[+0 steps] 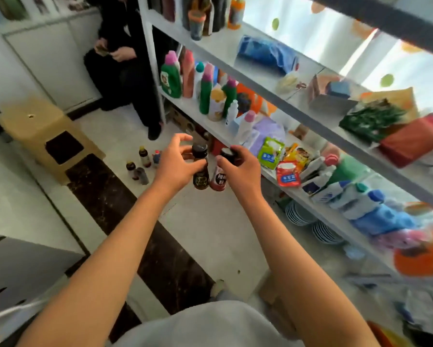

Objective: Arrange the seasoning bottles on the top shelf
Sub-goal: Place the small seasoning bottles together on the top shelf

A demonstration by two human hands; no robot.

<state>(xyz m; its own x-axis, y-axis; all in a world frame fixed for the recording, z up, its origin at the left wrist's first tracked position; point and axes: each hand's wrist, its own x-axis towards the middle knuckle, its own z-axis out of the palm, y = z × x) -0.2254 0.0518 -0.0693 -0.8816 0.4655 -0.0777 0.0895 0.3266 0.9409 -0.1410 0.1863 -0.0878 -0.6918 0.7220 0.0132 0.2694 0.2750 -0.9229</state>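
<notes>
Tiled floor [210,234] beside shelves [298,78]; hands gripping dark-labelled bottle [200,171] and red bottle [219,177], writing unreadable.

Bottles [205,18] crowded the top shelf's [225,43] left end; a blue bag [265,52] lay right, bare shelf between.

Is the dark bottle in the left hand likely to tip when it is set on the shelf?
Possibly: the dark bottle looks tall and narrow, so it may tip if nudged. It seems rigid, not floppy. The left hand grips it near the neck.
</notes>
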